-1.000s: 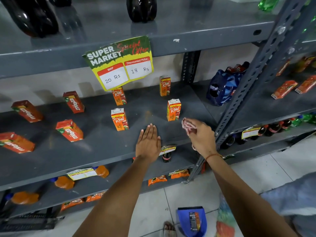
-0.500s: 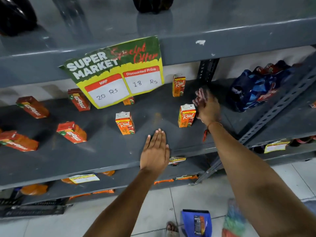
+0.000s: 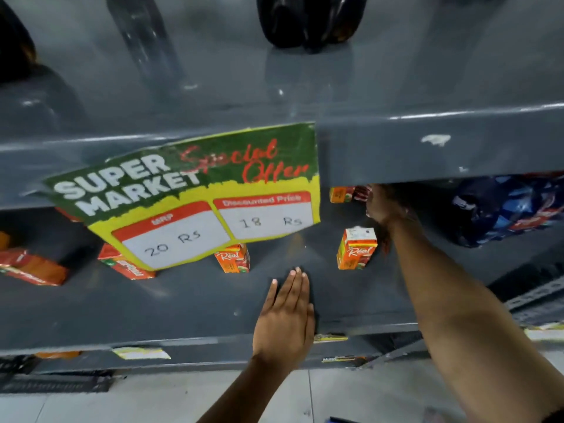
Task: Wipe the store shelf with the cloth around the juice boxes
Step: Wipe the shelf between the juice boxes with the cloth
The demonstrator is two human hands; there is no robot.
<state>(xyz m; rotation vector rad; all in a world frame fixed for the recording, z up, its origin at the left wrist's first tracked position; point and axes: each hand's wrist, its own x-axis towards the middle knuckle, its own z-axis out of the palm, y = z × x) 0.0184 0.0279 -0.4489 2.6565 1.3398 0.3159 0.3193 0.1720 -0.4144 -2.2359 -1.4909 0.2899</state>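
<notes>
Right hand [image 3: 385, 206] at 1 o'clock, deep on shelf [image 3: 189, 303], grip unclear; left hand [image 3: 287, 312] flat, open. Front likely unwiped.

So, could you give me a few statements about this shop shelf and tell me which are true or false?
1. The left hand lies flat on the grey metal shelf. True.
2. The green and yellow price sign shows 18 Rs as the discounted price. True.
3. The right hand rests at the shelf's front edge. False: it reaches deep toward the back.
4. The upright orange juice box lies on its side. False: it stands.
</notes>
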